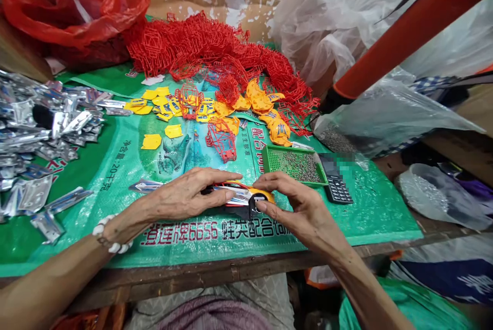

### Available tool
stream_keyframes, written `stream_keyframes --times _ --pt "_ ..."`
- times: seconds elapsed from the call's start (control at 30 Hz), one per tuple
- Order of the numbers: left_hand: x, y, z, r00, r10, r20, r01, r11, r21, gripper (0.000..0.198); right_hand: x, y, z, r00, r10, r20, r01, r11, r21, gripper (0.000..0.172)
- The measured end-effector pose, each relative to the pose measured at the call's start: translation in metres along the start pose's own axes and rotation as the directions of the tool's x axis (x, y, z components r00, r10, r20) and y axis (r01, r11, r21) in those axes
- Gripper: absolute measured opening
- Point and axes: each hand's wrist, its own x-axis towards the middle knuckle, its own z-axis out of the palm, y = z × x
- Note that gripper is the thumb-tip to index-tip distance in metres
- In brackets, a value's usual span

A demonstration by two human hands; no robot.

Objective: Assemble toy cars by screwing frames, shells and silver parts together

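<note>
Between my two hands, near the front of the table, is a partly assembled toy car (252,206) with a black base, a yellow front piece and a silver side panel. My left hand (185,194) grips its left end, thumb along the silver panel and fingers over the top. At the other end my right hand (298,204) pinches the yellow and black front between thumb and fingers. A loose silver panel (146,186) lies just beyond my left hand. Red frame parts (223,140) and yellow plates (151,141) lie behind the car.
Silver panels (50,124) are heaped at the left. Red plastic frames (215,42) pile up at the back, yellow shells (279,130) before them. A green tray (269,160) of small screws stands beside a black calculator (339,189). An orange-red pole (404,32) slants in from the right.
</note>
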Motion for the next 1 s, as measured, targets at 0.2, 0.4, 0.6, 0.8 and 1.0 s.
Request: stream_keyframes --times 0.2,0.4,0.6,0.8,1.0 --pt "-0.005 -0.001 0.003 0.999 -0.015 -0.051 0.020 0.996 0.090 0.045 -0.007 0.004 0.011 0.997 0.004 -0.076 -0.001 1.000 0.029 0.013" --pt "-0.011 0.002 0.010 0.989 0.040 -0.144 -0.022 0.992 0.121 0.043 -0.008 0.003 0.017 0.989 -0.037 -0.144 0.038 0.999 0.006 0.011" --pt "-0.012 0.009 0.013 0.954 0.154 -0.258 -0.120 0.982 0.142 0.023 -0.010 0.007 0.023 0.982 -0.052 -0.180 0.054 0.999 0.005 0.011" --pt "-0.009 0.011 0.012 0.913 0.247 -0.324 -0.175 0.956 0.235 0.013 -0.009 0.008 0.023 0.978 -0.101 -0.185 0.102 0.995 -0.004 0.013" --pt "-0.007 0.019 0.009 0.908 0.224 -0.354 -0.157 0.966 0.207 0.007 -0.008 0.009 0.024 0.976 -0.091 -0.196 0.094 0.996 0.004 0.013"
